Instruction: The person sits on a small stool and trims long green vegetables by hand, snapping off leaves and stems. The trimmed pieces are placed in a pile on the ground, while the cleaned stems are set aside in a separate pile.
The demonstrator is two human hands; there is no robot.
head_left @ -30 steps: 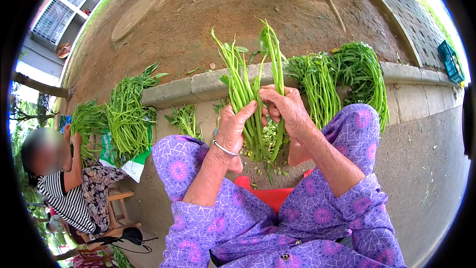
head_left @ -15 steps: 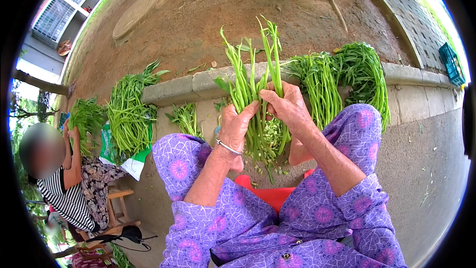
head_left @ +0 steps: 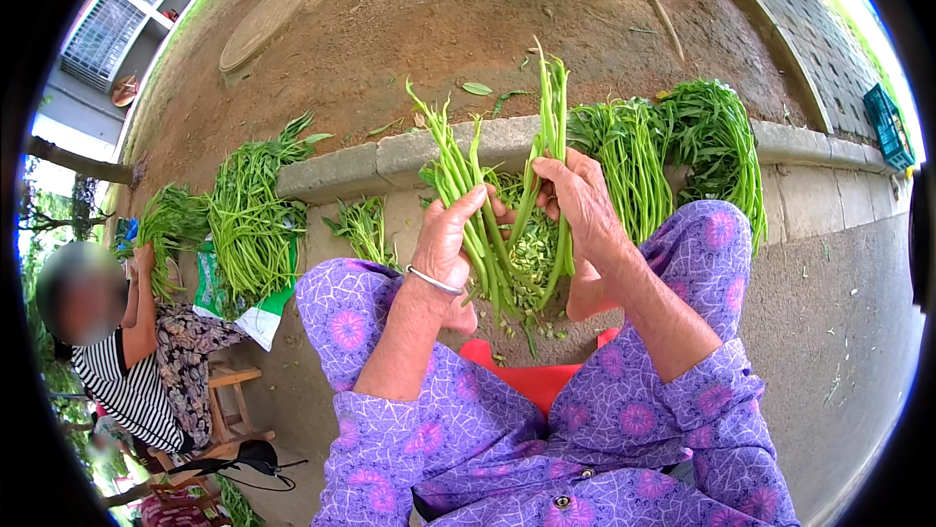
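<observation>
Presently in left hand: the left hand [head_left: 447, 239] grasps a bunch of green stems [head_left: 451, 158], thumb across the front, fingers curled behind.
Right hand: the right hand [head_left: 582, 200] grips a slimmer stem bundle [head_left: 552, 113] between thumb and curled fingers.
Stem axis: both lots run lengthwise away from the person, upper tips toward the curb [head_left: 361, 172]; the left bunch leans leftward, the right bundle stands nearly straight.
Key relation: the slimmer bundle lies just right of the left bunch; upper ends spread in a V, lower ends close together. The right hand is nearer to the slimmer bundle; a narrow gap parts the two hands.
Beneath stems: cut green pieces [head_left: 531, 262] lie scattered on the ground between the feet.
Right of hands: long-stemmed greens [head_left: 624, 161] rest against the curb.
Left of hands: a small leafy bunch [head_left: 365, 232] lies near the left knee.
</observation>
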